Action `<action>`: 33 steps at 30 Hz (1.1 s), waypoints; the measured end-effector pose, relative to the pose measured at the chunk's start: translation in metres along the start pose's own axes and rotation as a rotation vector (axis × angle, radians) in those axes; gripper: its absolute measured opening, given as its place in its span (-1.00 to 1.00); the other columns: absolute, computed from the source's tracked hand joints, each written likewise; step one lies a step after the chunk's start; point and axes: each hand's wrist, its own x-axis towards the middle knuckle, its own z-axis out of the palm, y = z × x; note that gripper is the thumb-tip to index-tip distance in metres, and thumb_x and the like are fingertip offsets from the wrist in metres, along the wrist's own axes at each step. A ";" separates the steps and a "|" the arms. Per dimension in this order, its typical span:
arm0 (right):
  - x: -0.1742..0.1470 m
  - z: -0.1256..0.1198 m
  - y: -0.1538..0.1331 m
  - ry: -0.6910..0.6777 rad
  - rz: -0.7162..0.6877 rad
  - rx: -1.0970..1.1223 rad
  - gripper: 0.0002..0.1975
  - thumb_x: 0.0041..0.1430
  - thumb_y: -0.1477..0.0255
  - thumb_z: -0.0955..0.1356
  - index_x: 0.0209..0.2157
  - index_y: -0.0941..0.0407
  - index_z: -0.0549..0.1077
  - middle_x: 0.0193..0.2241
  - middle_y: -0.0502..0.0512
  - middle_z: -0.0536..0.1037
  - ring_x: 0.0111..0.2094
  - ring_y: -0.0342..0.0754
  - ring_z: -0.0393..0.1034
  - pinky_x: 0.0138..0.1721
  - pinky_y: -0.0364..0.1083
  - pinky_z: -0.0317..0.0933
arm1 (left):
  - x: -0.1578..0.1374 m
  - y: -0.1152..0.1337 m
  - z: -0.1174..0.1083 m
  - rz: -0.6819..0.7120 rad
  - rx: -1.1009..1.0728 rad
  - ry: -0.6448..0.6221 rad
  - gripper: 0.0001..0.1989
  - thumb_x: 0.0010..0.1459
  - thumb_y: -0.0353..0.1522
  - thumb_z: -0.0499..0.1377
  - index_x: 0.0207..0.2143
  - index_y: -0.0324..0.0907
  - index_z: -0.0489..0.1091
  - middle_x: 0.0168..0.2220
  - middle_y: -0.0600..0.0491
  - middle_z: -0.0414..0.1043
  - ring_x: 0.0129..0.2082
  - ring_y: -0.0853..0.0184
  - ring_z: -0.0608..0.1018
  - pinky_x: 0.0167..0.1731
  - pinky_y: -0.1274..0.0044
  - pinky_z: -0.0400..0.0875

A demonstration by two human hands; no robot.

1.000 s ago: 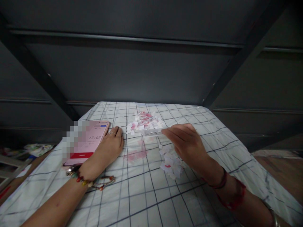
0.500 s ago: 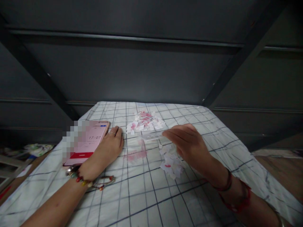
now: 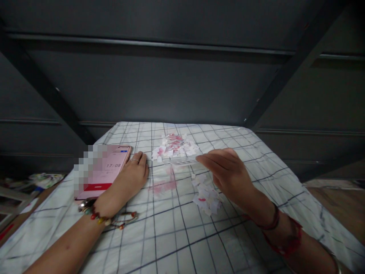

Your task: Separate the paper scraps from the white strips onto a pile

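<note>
My right hand [image 3: 228, 169] pinches one end of a clear plastic strip [image 3: 184, 161] with what look like slots along it. The strip is held low over the cloth at the near edge of a heap of paper scraps [image 3: 175, 146], white with some pink. Whether it touches the scraps I cannot tell. Beneath and to the left of the right hand lies a smaller pile of white paper scraps [image 3: 207, 196]. My left hand [image 3: 134, 171] rests flat on the checked cloth [image 3: 159, 236], fingers stretched out, beside a phone [image 3: 114, 167] with a pink screen.
A faint pink patch [image 3: 164, 185], perhaps thin film or a stain, shows between the hands. Dark panels [image 3: 159, 83] rise behind the far edge of the cloth. Blurred clutter [image 3: 45, 180] and a pale frame [image 3: 11, 201] are low at the left.
My right hand has shifted the clear plastic strip slightly away from me, closer to the far heap. The left hand stays put. The phone's clock digits went from 07 to 08.
</note>
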 end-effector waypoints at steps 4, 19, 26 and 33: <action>0.000 0.001 -0.001 -0.052 -0.010 0.035 -0.66 0.06 0.76 0.15 -0.35 0.14 0.42 -0.47 0.01 0.52 -0.43 -0.13 0.29 -0.34 -0.08 0.11 | 0.000 -0.001 0.001 0.009 -0.011 0.001 -0.57 0.21 -0.41 -0.16 0.02 -0.45 0.27 0.03 -0.34 0.33 0.11 0.05 0.33 0.16 0.15 0.16; 0.001 0.000 -0.001 0.019 -0.031 0.099 -0.63 0.07 0.76 0.14 -0.29 0.12 0.44 -0.42 0.00 0.55 -0.37 -0.14 0.35 -0.30 -0.09 0.16 | 0.000 -0.001 0.000 0.007 0.002 0.002 -0.56 0.22 -0.41 -0.18 0.02 -0.49 0.26 0.05 -0.37 0.30 0.10 0.04 0.34 0.13 0.17 0.20; -0.006 -0.023 0.027 -0.081 0.035 -0.150 -0.68 -0.01 0.75 0.17 -0.32 0.15 0.41 -0.55 0.01 0.48 -0.51 -0.09 0.27 -0.44 -0.07 0.10 | 0.000 0.002 -0.004 -0.003 0.039 -0.039 -0.53 0.23 -0.41 -0.21 0.04 -0.55 0.24 0.08 -0.40 0.27 0.13 0.02 0.32 0.16 0.18 0.15; -0.004 -0.023 0.010 -0.076 -0.034 -0.064 -0.65 -0.03 0.77 0.15 -0.32 0.17 0.42 -0.52 0.05 0.50 -0.47 -0.09 0.32 -0.40 -0.08 0.21 | 0.000 0.001 -0.004 -0.006 0.011 -0.032 -0.54 0.22 -0.42 -0.19 0.04 -0.54 0.24 0.05 -0.41 0.30 0.13 0.02 0.33 0.16 0.18 0.16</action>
